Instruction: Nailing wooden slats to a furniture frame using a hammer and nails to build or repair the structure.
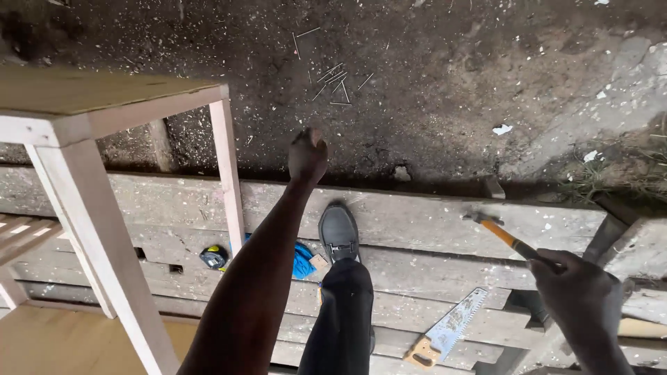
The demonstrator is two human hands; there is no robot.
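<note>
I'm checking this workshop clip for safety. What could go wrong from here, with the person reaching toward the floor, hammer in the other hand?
1. The left hand stretches out over the ground toward loose nails while one shoe stands on the worn planks; leaning that far, the person might lose balance.
2. The right hand grips a hammer held out sideways; it could knock something.
3. A handsaw lies near the foot, blade exposed.
</note>
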